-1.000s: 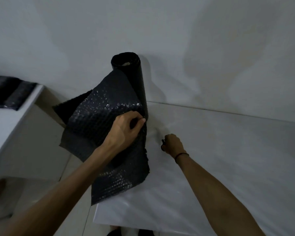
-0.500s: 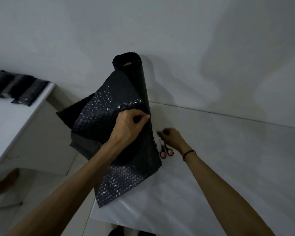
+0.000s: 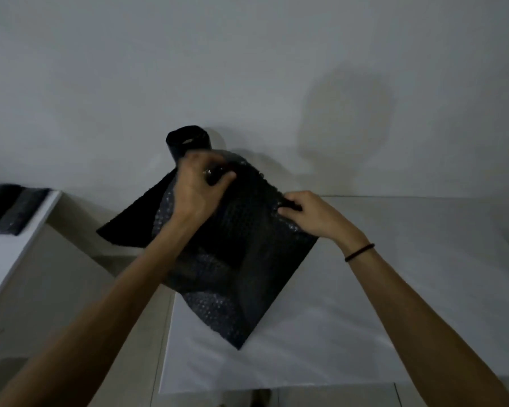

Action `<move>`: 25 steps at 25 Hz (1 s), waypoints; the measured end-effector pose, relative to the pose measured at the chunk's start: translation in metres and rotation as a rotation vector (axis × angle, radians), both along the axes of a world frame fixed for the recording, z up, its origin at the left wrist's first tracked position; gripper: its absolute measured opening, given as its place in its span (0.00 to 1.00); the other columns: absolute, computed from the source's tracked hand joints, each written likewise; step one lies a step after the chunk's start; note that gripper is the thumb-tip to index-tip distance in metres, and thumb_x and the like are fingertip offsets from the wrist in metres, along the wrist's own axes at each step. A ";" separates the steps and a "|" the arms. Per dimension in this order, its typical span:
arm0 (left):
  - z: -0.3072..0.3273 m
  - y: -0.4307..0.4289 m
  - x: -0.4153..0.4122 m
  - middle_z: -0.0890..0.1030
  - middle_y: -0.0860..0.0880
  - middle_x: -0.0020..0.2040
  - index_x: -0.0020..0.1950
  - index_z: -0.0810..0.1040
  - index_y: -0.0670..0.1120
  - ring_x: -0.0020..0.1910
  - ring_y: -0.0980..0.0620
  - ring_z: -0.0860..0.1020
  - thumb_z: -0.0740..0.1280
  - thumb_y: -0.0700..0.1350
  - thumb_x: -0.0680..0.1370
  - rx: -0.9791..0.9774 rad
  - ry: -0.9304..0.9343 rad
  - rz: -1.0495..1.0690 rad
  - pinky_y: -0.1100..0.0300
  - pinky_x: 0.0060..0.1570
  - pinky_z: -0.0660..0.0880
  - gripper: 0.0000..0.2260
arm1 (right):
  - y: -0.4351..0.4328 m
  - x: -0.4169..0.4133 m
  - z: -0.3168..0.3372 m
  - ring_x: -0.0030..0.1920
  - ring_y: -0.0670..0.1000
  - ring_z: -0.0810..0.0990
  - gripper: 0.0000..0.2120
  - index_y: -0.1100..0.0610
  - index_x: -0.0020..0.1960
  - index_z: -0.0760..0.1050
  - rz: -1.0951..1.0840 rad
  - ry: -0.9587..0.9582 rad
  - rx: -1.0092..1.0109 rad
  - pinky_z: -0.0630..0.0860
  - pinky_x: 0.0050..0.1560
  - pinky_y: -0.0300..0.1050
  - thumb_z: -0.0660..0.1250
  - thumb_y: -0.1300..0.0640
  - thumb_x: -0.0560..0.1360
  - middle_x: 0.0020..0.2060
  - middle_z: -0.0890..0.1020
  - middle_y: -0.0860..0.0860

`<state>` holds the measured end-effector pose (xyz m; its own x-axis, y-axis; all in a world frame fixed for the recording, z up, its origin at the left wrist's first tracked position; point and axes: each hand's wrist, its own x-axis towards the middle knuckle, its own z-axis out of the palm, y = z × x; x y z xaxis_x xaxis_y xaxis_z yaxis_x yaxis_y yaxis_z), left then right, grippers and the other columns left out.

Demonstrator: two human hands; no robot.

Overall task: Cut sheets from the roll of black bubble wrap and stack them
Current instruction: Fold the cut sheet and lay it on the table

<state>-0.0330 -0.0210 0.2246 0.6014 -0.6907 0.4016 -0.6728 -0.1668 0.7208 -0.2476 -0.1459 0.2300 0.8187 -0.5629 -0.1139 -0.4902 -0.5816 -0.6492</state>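
The roll of black bubble wrap (image 3: 188, 141) stands upright at the back left corner of the white table (image 3: 394, 318), against the wall. A loose sheet of black bubble wrap (image 3: 241, 259) hangs in front of it, spread over the table's left edge. My left hand (image 3: 197, 183) grips the sheet's top edge near the roll. My right hand (image 3: 309, 214) pinches the sheet's upper right edge. The scissors are hidden from view.
A second white surface (image 3: 9, 254) stands to the left, with a pile of dark sheets (image 3: 9, 210) on its far end. A gap of floor lies between the two surfaces. The plain wall rises right behind the roll.
My right hand let go of the scissors on the table and took hold of the sheet's right edge. The sheet now spreads wider over the table, covering where the scissors lay.
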 end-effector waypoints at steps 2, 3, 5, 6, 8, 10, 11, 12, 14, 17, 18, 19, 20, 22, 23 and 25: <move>0.006 -0.010 0.027 0.69 0.42 0.71 0.72 0.69 0.45 0.70 0.42 0.68 0.74 0.60 0.71 0.123 0.024 0.098 0.48 0.70 0.66 0.35 | -0.010 -0.031 0.030 0.35 0.49 0.76 0.10 0.57 0.43 0.74 -0.002 0.045 -0.079 0.70 0.38 0.47 0.64 0.55 0.82 0.35 0.77 0.50; 0.012 -0.017 0.032 0.64 0.41 0.76 0.77 0.61 0.44 0.74 0.41 0.64 0.74 0.66 0.68 0.217 0.235 0.066 0.47 0.73 0.63 0.46 | -0.012 -0.047 0.044 0.38 0.52 0.78 0.09 0.56 0.44 0.75 -0.011 0.063 -0.105 0.73 0.41 0.49 0.64 0.55 0.82 0.37 0.79 0.52; 0.023 -0.036 0.021 0.70 0.41 0.74 0.77 0.63 0.42 0.73 0.43 0.69 0.75 0.70 0.62 0.279 0.774 -0.265 0.49 0.69 0.70 0.53 | -0.014 -0.080 0.068 0.41 0.53 0.80 0.09 0.52 0.44 0.75 -0.034 0.078 -0.117 0.74 0.43 0.49 0.63 0.54 0.83 0.40 0.81 0.53; 0.029 -0.045 0.007 0.77 0.43 0.68 0.74 0.69 0.42 0.68 0.45 0.75 0.77 0.67 0.62 0.302 0.970 -0.455 0.53 0.62 0.75 0.48 | -0.016 -0.094 0.077 0.40 0.52 0.79 0.10 0.50 0.43 0.74 -0.049 0.083 -0.115 0.73 0.42 0.47 0.63 0.55 0.83 0.39 0.80 0.52; 0.038 -0.066 -0.022 0.83 0.42 0.59 0.65 0.78 0.39 0.58 0.47 0.82 0.79 0.55 0.66 0.353 1.077 -0.662 0.57 0.52 0.80 0.33 | -0.021 -0.123 0.093 0.39 0.49 0.77 0.12 0.48 0.41 0.73 -0.095 0.094 -0.122 0.72 0.42 0.46 0.63 0.55 0.83 0.38 0.79 0.49; 0.042 -0.090 -0.056 0.83 0.38 0.57 0.56 0.82 0.38 0.51 0.46 0.84 0.75 0.46 0.73 0.379 0.950 -0.670 0.58 0.49 0.80 0.16 | -0.034 -0.155 0.098 0.41 0.49 0.77 0.10 0.50 0.42 0.74 -0.171 0.120 -0.141 0.71 0.43 0.45 0.64 0.56 0.82 0.40 0.79 0.49; 0.042 -0.103 -0.068 0.84 0.39 0.55 0.54 0.83 0.38 0.49 0.46 0.84 0.73 0.44 0.75 0.355 0.842 -0.628 0.59 0.49 0.80 0.11 | -0.044 -0.171 0.098 0.43 0.51 0.78 0.07 0.52 0.45 0.76 -0.211 0.148 -0.158 0.71 0.44 0.45 0.64 0.56 0.82 0.42 0.80 0.50; 0.044 -0.114 -0.081 0.85 0.41 0.53 0.53 0.84 0.39 0.47 0.47 0.84 0.73 0.44 0.76 0.313 0.720 -0.580 0.59 0.48 0.79 0.10 | -0.054 -0.186 0.096 0.45 0.53 0.79 0.05 0.54 0.47 0.76 -0.255 0.179 -0.181 0.70 0.44 0.44 0.65 0.55 0.82 0.43 0.80 0.51; 0.048 -0.138 -0.102 0.85 0.47 0.46 0.55 0.83 0.40 0.40 0.55 0.82 0.72 0.44 0.77 0.175 0.575 -0.501 0.59 0.48 0.79 0.10 | -0.074 -0.216 0.089 0.47 0.56 0.80 0.06 0.56 0.51 0.78 -0.353 0.220 -0.255 0.70 0.43 0.44 0.65 0.54 0.81 0.44 0.80 0.52; 0.062 -0.170 -0.133 0.84 0.55 0.40 0.53 0.83 0.40 0.35 0.63 0.81 0.71 0.41 0.78 -0.031 0.506 -0.497 0.60 0.46 0.79 0.07 | -0.104 -0.251 0.077 0.49 0.59 0.81 0.10 0.59 0.57 0.79 -0.476 0.171 -0.506 0.76 0.46 0.48 0.64 0.54 0.82 0.48 0.83 0.56; 0.067 -0.181 -0.141 0.84 0.56 0.39 0.53 0.83 0.40 0.35 0.64 0.81 0.71 0.41 0.78 -0.084 0.497 -0.505 0.62 0.44 0.78 0.06 | -0.113 -0.258 0.074 0.49 0.59 0.81 0.10 0.59 0.57 0.79 -0.496 0.128 -0.620 0.78 0.46 0.51 0.63 0.55 0.82 0.50 0.83 0.56; 0.073 -0.189 -0.149 0.84 0.58 0.38 0.52 0.82 0.41 0.36 0.64 0.81 0.71 0.40 0.78 -0.139 0.509 -0.522 0.64 0.44 0.77 0.04 | -0.121 -0.264 0.073 0.48 0.59 0.81 0.11 0.59 0.56 0.79 -0.506 0.072 -0.728 0.78 0.45 0.51 0.61 0.55 0.82 0.49 0.83 0.57; 0.080 -0.196 -0.157 0.85 0.59 0.38 0.51 0.82 0.42 0.38 0.63 0.81 0.70 0.40 0.78 -0.188 0.535 -0.538 0.65 0.44 0.77 0.04 | -0.129 -0.270 0.071 0.47 0.59 0.81 0.11 0.60 0.55 0.79 -0.512 0.003 -0.811 0.78 0.44 0.52 0.60 0.55 0.82 0.49 0.83 0.57; 0.097 -0.201 -0.168 0.86 0.57 0.42 0.53 0.82 0.43 0.44 0.59 0.83 0.69 0.42 0.80 -0.269 0.576 -0.602 0.62 0.48 0.78 0.05 | -0.139 -0.281 0.067 0.45 0.58 0.81 0.12 0.61 0.54 0.79 -0.500 -0.134 -0.928 0.78 0.42 0.52 0.59 0.56 0.83 0.47 0.83 0.57; 0.101 -0.200 -0.172 0.86 0.54 0.45 0.54 0.83 0.43 0.47 0.55 0.83 0.68 0.44 0.80 -0.291 0.583 -0.635 0.60 0.51 0.78 0.07 | -0.141 -0.288 0.062 0.43 0.57 0.81 0.12 0.62 0.55 0.80 -0.478 -0.183 -0.988 0.77 0.41 0.52 0.59 0.57 0.83 0.46 0.83 0.57; 0.102 -0.187 -0.181 0.85 0.50 0.48 0.52 0.84 0.46 0.50 0.51 0.82 0.67 0.48 0.81 -0.281 0.562 -0.694 0.56 0.52 0.78 0.08 | -0.142 -0.305 0.048 0.41 0.58 0.80 0.11 0.63 0.55 0.81 -0.399 -0.249 -1.105 0.76 0.38 0.53 0.60 0.60 0.83 0.44 0.83 0.58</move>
<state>-0.2141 -0.2081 0.3263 0.2475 -0.8898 0.3834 -0.0970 0.3709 0.9236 -0.5526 -0.2877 0.2784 0.4952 -0.4753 0.7272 -0.6946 -0.7193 0.0028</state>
